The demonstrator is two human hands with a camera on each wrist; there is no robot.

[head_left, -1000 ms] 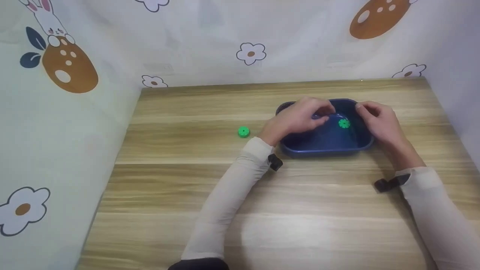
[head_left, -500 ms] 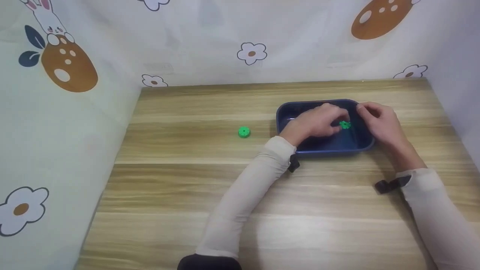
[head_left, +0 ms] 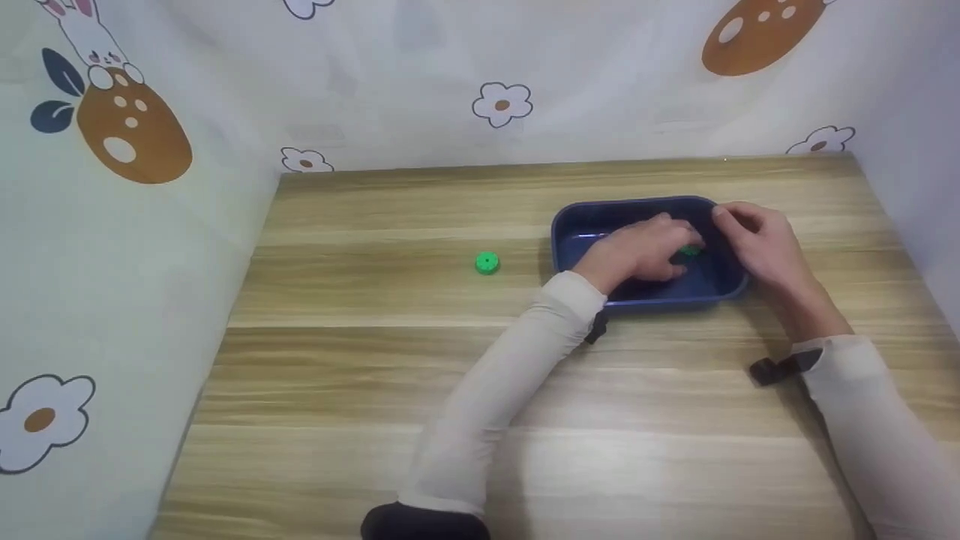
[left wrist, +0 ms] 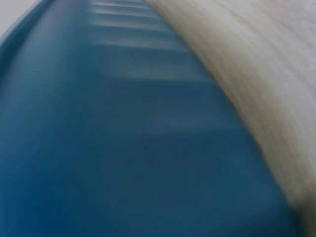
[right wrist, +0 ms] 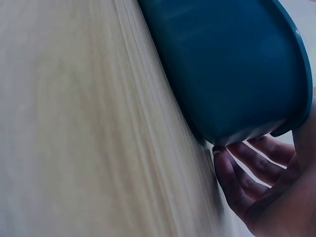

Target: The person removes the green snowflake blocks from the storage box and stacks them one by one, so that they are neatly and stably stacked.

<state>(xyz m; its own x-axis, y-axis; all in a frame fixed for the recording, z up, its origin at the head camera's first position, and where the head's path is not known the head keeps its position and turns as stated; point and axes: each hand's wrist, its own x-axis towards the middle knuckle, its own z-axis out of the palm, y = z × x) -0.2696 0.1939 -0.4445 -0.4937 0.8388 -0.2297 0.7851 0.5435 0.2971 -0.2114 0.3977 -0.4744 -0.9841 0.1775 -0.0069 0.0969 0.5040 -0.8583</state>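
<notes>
A dark blue tray (head_left: 652, 304) with rounded corners and a raised rim sits on the wooden table. My left hand (head_left: 641, 247) reaches down into it, fingers and thumb spread over a green notched disc (head_left: 690, 250) that is partly covered by them. My right hand (head_left: 765, 240) grips the tray's right end, thumb at the rim. In the right wrist view, its fingers (right wrist: 232, 182) lie against the outside of the tray wall (right wrist: 232, 74). The left wrist view is filled by the tray's blue outer wall (left wrist: 148, 148), with neither hand's fingers showing.
Left of the tray, a thicker green round piece (head_left: 487, 262) with a small centre hole lies on the wood-grain table (head_left: 360, 300). A patterned cloth wall (head_left: 420, 90) rises along the table's back edge, with further walls on the left and right.
My left hand has moved right inside the tray and down over the green notched disc, covering more of it. My right hand has stayed at the tray's right end.
</notes>
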